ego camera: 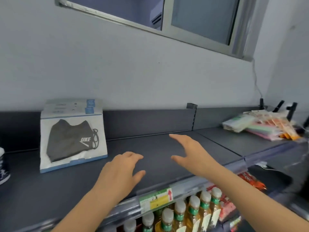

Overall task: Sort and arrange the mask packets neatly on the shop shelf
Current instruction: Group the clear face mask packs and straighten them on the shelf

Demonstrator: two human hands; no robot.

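Reaching over bottles [180, 213] on the lower tier, the left hand [122, 171] and right hand [192, 153] hover above the dark shelf [158, 148] with fingers spread and holding nothing, while the mask packets [71, 134] lean against the back panel at left, well apart from coloured packs [260, 126] at far right.

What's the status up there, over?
Left hand open, right hand open, both empty over shelf. Mask packets lean on back panel, left. Nothing between.
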